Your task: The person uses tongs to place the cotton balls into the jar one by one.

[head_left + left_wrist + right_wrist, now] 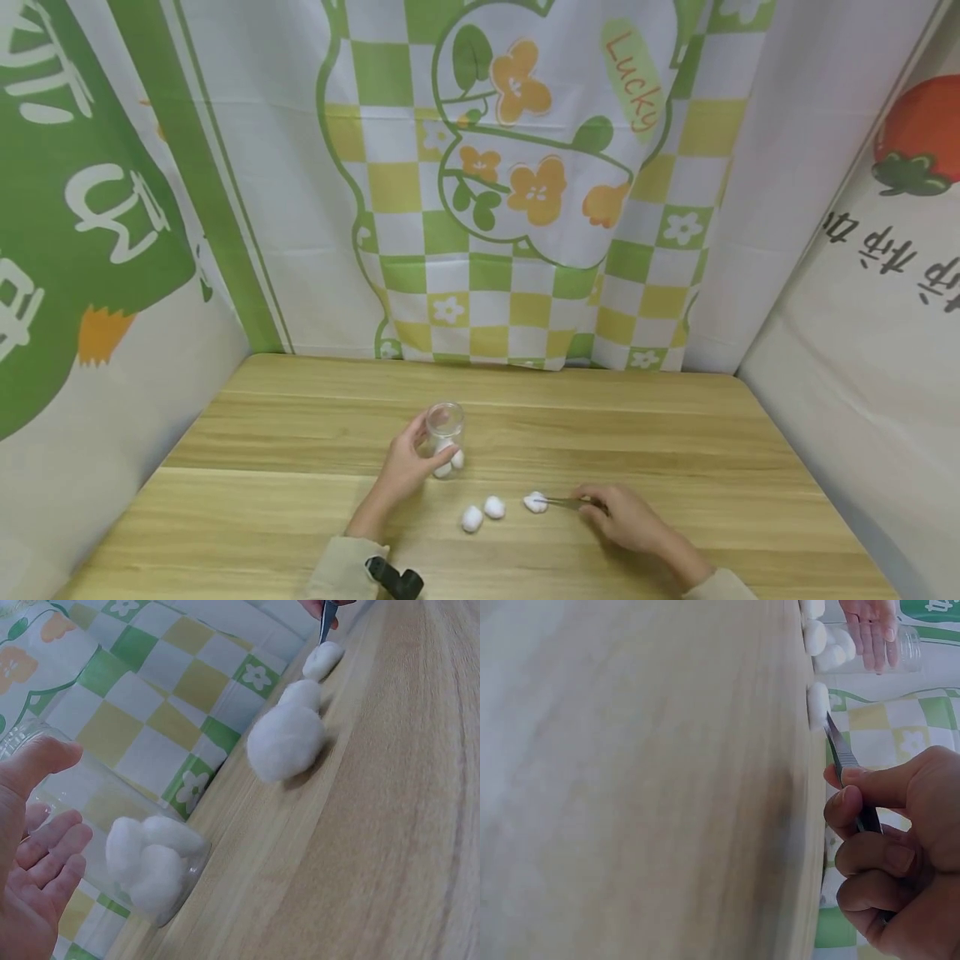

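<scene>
My left hand (403, 468) holds a clear glass jar (446, 427) upright on the table, thumb on one side and fingers on the other. Several white cotton balls (157, 870) lie at the bottom of the jar. In my right hand (628, 518) is a pair of metal tweezers (561, 502), gripped between thumb and curled fingers. Its tips reach a cotton ball (536, 502) on the tabletop, as the right wrist view also shows. Two more cotton balls, one nearer me (472, 519) and one just beyond it (494, 507), sit between the jar and the tweezers.
The wood-grain table (300, 433) fills the lower view. A checked green and yellow curtain (480, 317) hangs along its back edge, and printed cloth (862, 350) walls in the right side. A black device (393, 578) is strapped at my left wrist.
</scene>
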`<action>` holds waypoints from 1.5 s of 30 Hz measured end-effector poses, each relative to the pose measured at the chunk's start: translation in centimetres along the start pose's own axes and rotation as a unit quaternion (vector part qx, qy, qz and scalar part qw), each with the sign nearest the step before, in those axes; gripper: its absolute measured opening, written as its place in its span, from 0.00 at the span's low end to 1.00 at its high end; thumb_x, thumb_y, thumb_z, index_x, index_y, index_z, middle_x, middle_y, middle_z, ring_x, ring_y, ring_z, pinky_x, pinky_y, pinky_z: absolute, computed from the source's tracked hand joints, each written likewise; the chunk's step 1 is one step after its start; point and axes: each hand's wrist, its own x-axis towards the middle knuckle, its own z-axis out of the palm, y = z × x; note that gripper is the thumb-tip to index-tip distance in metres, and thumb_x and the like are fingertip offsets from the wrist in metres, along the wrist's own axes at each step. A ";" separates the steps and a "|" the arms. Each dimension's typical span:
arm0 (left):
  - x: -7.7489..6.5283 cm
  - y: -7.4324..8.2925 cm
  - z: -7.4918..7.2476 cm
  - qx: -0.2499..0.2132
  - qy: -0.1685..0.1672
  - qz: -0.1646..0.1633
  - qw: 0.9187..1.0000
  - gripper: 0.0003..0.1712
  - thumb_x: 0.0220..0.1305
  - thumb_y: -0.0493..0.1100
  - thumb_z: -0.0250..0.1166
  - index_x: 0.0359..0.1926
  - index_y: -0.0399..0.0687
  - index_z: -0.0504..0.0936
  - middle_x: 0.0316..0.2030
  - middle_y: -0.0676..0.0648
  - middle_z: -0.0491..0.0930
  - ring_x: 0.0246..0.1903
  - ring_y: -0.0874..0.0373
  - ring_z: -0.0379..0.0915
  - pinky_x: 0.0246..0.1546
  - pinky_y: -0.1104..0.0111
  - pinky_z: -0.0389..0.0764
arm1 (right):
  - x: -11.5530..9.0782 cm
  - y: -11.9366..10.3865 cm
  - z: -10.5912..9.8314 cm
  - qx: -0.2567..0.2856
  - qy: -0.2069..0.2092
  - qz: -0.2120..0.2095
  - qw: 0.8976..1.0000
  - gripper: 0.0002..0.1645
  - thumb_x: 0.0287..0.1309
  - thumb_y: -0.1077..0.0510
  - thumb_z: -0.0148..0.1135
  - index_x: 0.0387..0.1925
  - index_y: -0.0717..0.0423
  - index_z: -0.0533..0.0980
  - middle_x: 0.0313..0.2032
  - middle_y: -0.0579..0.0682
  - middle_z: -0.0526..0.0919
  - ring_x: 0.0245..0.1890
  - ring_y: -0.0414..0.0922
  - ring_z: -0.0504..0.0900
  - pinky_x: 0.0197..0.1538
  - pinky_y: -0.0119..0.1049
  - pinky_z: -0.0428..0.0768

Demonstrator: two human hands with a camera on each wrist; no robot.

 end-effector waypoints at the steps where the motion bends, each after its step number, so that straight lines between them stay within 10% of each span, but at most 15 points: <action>1: 0.0 0.0 0.0 -0.001 0.001 -0.001 1.000 0.42 0.55 0.40 0.71 0.68 0.35 0.64 0.66 0.33 0.68 0.67 0.36 0.65 0.71 0.48 0.66 | 0.0 0.0 0.0 -0.008 0.003 0.000 1.000 0.15 0.64 0.59 0.57 0.49 0.59 0.79 0.43 0.55 0.87 0.36 0.41 0.84 0.38 0.31 0.85; 9: -0.1 -0.1 -0.1 0.009 -0.001 0.000 1.000 0.41 0.56 0.41 0.71 0.68 0.35 0.63 0.65 0.32 0.70 0.66 0.36 0.65 0.70 0.47 0.66 | 0.2 -0.5 -0.5 0.005 0.017 0.001 1.000 0.14 0.64 0.60 0.56 0.49 0.57 0.79 0.38 0.51 0.86 0.24 0.26 0.66 0.25 0.22 0.70; 18: 0.0 -0.1 -0.2 0.001 -0.005 -0.001 1.000 0.41 0.56 0.42 0.71 0.68 0.39 0.65 0.64 0.37 0.73 0.66 0.40 0.67 0.72 0.49 0.66 | 0.4 -0.8 -0.9 0.002 0.032 0.017 0.999 0.13 0.64 0.60 0.56 0.49 0.55 0.80 0.43 0.52 0.86 0.27 0.25 0.68 0.28 0.21 0.72; 45: -0.6 0.7 2.6 -0.007 -0.043 0.035 0.998 0.41 0.55 0.43 0.72 0.67 0.38 0.65 0.64 0.35 0.72 0.65 0.38 0.67 0.68 0.47 0.69 | 1.2 -1.7 -1.9 0.026 0.060 -0.026 0.998 0.13 0.64 0.63 0.57 0.47 0.65 0.80 0.17 0.39 0.70 0.17 0.24 0.59 0.17 0.21 0.65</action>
